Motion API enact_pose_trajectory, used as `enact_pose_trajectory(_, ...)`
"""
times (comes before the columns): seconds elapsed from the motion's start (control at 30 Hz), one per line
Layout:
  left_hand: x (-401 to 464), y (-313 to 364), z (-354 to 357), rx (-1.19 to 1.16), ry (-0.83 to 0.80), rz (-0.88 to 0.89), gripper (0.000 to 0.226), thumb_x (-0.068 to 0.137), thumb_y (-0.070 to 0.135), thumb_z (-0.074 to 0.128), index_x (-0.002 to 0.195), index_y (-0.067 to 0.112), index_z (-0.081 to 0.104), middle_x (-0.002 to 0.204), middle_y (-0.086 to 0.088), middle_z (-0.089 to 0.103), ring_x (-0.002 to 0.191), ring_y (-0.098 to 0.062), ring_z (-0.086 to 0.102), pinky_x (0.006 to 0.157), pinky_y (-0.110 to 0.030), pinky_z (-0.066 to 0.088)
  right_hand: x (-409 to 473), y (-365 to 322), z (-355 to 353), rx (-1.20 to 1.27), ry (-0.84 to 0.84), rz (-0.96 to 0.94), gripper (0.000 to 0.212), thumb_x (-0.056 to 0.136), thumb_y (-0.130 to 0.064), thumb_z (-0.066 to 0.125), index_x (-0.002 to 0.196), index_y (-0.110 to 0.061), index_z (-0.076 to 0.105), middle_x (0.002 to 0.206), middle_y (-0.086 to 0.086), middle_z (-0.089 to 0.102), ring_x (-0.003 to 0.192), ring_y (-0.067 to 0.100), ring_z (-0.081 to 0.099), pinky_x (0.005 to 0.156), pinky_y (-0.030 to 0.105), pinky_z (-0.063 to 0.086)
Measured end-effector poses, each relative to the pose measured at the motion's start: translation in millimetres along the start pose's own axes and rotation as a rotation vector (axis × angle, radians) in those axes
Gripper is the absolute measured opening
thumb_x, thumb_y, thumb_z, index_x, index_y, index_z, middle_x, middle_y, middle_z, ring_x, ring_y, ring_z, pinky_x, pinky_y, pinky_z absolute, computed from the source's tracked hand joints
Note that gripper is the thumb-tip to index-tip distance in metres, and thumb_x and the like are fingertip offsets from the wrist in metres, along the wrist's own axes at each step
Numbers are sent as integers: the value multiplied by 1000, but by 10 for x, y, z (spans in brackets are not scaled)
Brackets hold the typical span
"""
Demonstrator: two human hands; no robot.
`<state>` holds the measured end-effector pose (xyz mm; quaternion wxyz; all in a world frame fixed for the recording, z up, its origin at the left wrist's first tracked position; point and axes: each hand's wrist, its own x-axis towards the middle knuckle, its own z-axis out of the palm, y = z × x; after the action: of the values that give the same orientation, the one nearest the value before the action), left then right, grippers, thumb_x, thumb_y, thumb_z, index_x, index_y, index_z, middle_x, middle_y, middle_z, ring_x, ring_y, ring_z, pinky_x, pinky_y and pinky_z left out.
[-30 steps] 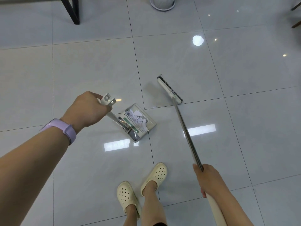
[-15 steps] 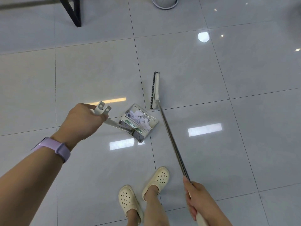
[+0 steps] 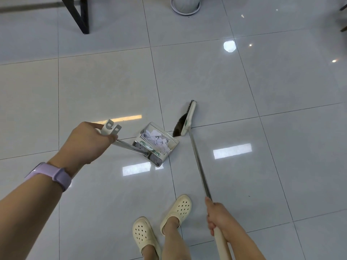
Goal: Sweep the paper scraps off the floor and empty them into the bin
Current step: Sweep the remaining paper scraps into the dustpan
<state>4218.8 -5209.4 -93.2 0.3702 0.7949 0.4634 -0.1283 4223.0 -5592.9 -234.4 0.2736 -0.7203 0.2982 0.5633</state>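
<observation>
Glossy tiled floor (image 3: 281,166) carries the dustpan (image 3: 157,145), paper scraps (image 3: 155,136) inside; left hand (image 3: 86,145) grips its handle, right hand (image 3: 219,220) grips the broom (image 3: 197,162), bristles just right of the pan's mouth.

- An indoor room, likely a home or a small office; the frame does not settle which.
- Large glossy pale-grey floor tiles (image 3: 206,77) with thin dark grout lines reflect ceiling lights.
- A black metal furniture leg (image 3: 77,14) stands far left.
- A white ribbed pot on a saucer (image 3: 185,5) sits at the far edge.
- Cream perforated clogs (image 3: 177,209) on bare feet suggest casual indoor wear.
</observation>
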Motion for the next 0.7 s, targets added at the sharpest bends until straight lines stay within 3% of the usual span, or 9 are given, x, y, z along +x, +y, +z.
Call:
enact_pose_trajectory(0.1,4,43,5,-5,-7,10,19,90,33,72,87,15,73,54,-5,44,46,-26,37,42,-23,32,160,-300,-50,-43,24,-8,49,101,-53,37,89,-7,51,49,7,41,36,19,39,45,28,44)
enact_pose_trajectory(0.2,-19,46,25,-10,-1,5,16,90,33,72,87,17,73,55,-6,44,46,-26,37,43,-24,33,235,-692,-201,70,-23,-42,47,100,-52,42,71,-14,42,44,3,34,33,16,31,41,21,35)
enact_pose_trajectory(0.3,-85,7,48,-45,1,-7,16,90,34,73,92,18,74,54,-5,43,44,-24,35,43,-22,32,151,-867,-364,182,-65,-112,47,100,-51,45,67,-18,37,46,-1,31,36,13,28,40,18,31)
enact_pose_trajectory(0.7,-210,263,260,-9,73,53,23,92,37,69,85,15,72,43,2,45,42,-22,42,48,-26,34,-191,-88,-784,261,19,-198,47,101,-47,46,68,-14,35,47,5,29,36,16,27,41,23,33)
